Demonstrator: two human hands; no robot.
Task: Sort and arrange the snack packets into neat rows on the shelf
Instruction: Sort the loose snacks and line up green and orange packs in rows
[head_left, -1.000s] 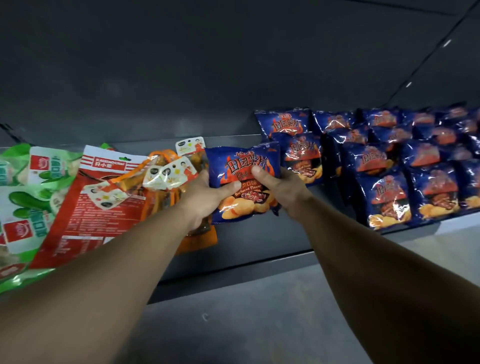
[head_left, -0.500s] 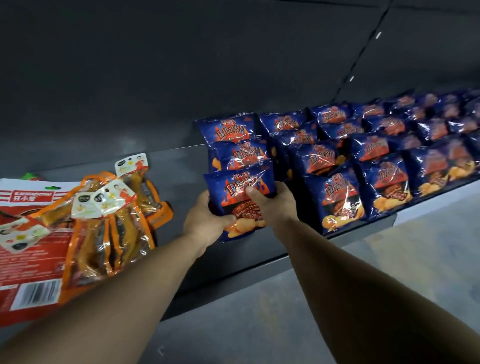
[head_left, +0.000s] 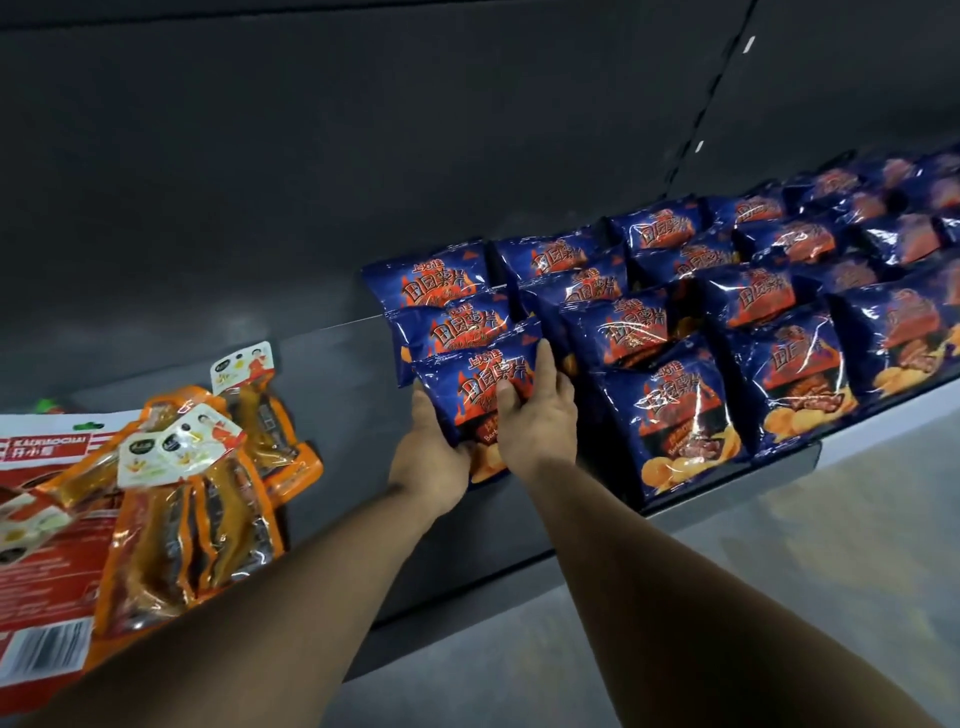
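At frame centre, the left hand (head_left: 428, 457) and right hand (head_left: 535, 415) both clasp 1 blue chip packet (head_left: 470, 395) at the front of the leftmost column on the shelf (head_left: 332, 364), where a careless release could let the glossy bag slide forward off its edge.

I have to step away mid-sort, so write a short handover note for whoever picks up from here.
Left hand and right hand both grip one blue chip packet at the front of the leftmost blue column.
Done: blue chip rows fill the shelf's right side.
Left: set this packet down; the orange packets and red packet lie in a loose pile at left, unsorted.
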